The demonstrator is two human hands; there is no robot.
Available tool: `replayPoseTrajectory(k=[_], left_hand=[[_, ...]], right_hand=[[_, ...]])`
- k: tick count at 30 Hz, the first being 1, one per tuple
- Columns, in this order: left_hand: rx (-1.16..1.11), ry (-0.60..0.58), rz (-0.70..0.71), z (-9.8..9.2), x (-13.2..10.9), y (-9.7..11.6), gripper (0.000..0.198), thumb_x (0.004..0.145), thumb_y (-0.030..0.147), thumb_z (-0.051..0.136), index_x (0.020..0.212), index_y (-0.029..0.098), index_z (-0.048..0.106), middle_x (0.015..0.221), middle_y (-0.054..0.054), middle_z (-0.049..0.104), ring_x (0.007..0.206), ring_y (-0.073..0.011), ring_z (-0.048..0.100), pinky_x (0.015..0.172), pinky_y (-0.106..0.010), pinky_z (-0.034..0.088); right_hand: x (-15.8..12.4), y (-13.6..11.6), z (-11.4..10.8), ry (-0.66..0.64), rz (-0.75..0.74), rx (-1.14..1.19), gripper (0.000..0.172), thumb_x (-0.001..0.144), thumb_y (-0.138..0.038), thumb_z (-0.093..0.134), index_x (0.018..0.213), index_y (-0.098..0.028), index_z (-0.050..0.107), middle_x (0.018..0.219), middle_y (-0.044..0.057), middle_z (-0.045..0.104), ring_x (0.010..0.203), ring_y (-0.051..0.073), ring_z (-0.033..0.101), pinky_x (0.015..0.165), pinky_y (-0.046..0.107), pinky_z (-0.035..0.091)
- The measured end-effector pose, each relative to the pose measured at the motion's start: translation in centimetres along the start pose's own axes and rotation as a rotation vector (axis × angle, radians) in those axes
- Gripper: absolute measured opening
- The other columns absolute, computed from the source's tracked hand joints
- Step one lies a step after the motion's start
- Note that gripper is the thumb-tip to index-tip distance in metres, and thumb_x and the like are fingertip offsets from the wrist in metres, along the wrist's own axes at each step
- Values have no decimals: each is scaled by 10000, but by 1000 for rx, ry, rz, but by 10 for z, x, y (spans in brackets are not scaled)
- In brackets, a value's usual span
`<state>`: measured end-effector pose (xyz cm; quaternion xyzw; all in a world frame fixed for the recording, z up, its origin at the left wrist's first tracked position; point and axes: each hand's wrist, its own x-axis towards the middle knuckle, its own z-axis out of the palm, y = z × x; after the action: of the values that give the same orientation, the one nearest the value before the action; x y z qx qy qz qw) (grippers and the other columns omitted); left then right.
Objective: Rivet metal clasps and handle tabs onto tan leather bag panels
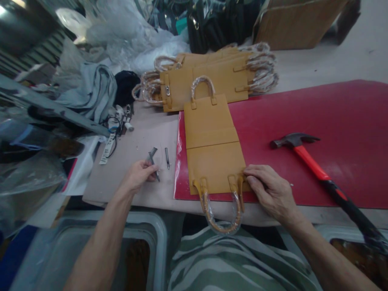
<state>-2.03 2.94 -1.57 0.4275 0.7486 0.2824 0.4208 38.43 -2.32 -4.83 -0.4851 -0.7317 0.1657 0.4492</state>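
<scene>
A tan bag panel (214, 157) lies lengthwise before me, with a plastic-wrapped handle at each end. The near handle (222, 224) hangs past the table's front edge. My right hand (269, 190) pinches the panel's near right corner, beside a short tan strap (241, 188). Left of the panel, the fingers of my left hand (141, 173) are closed on a slim metal punch-like tool (157, 175). Another short metal piece (153, 152) shows just above those fingers; whether it is held too I cannot tell. A separate metal rod (167, 157) lies on the table to their right.
Under the panel is a red mat (303, 109), bearing a claw hammer (315, 161) at right. Stacked tan bag panels (209, 79) with wrapped handles lie behind. A cardboard box (297, 24), dark bags (212, 24) and clear plastic (127, 36) stand farther back. Grey bins (160, 230) sit below.
</scene>
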Motion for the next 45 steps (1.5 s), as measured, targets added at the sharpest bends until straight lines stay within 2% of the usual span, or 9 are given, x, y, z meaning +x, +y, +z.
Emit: replayPoseTrajectory(k=[3, 7, 12, 16, 29, 34, 42, 45], left_hand=[[-315, 6, 76, 8, -25, 6, 492, 584, 458, 883, 833, 130, 614, 711, -26, 711, 583, -147, 674, 559, -250, 591], [-549, -46, 222, 47, -55, 20, 465, 691, 449, 867, 919, 152, 593, 784, -32, 738, 662, -191, 735, 622, -316, 649], [-635, -112, 421, 104, -73, 25, 340, 822, 404, 809, 963, 178, 598, 882, -43, 755, 787, -213, 777, 753, -361, 674], [-582, -154, 522, 127, -79, 22, 295, 876, 399, 774, 979, 180, 605, 931, -65, 760, 864, -215, 781, 850, -355, 656], [-503, -177, 627, 141, -79, 18, 206, 940, 344, 694, 973, 189, 562, 946, -62, 764, 895, -198, 776, 859, -340, 648], [-427, -179, 681, 142, -77, 12, 92, 971, 247, 644, 1007, 184, 588, 990, -67, 762, 939, -186, 765, 892, -331, 634], [-259, -81, 842, 147, -77, 8, 75, 965, 189, 626, 1036, 176, 604, 994, -70, 753, 938, -187, 762, 876, -309, 628], [-240, -87, 852, 147, -76, 7, 87, 971, 183, 617, 1057, 180, 608, 1001, -69, 750, 942, -187, 763, 878, -309, 630]], right_hand=[[0, 0, 0, 2, -18, -12, 147, 942, -214, 586, 1008, -233, 716, 971, 81, 753, 913, 228, 718, 834, 394, 607], [1, -1, -1, -19, -9, -19, 149, 938, -213, 588, 1002, -237, 721, 971, 78, 756, 923, 231, 720, 843, 396, 605], [0, -2, 0, -28, 11, -17, 144, 935, -227, 595, 992, -244, 726, 977, 74, 758, 921, 233, 720, 847, 403, 605], [1, -3, 0, -28, -16, -53, 146, 945, -206, 581, 995, -240, 714, 956, 72, 755, 911, 222, 717, 825, 384, 603], [0, -2, 1, -23, -9, -32, 148, 938, -184, 586, 1007, -234, 708, 968, 71, 751, 911, 215, 710, 830, 378, 589], [1, -2, 0, -29, -7, -33, 152, 931, -185, 582, 987, -233, 715, 969, 78, 758, 900, 220, 715, 831, 389, 599], [1, -4, -2, -26, -18, -45, 147, 938, -167, 570, 984, -219, 700, 976, 79, 751, 904, 209, 715, 815, 368, 595], [1, -4, -1, -27, -28, -40, 142, 937, -158, 573, 990, -211, 693, 985, 85, 744, 915, 210, 710, 824, 366, 588]])
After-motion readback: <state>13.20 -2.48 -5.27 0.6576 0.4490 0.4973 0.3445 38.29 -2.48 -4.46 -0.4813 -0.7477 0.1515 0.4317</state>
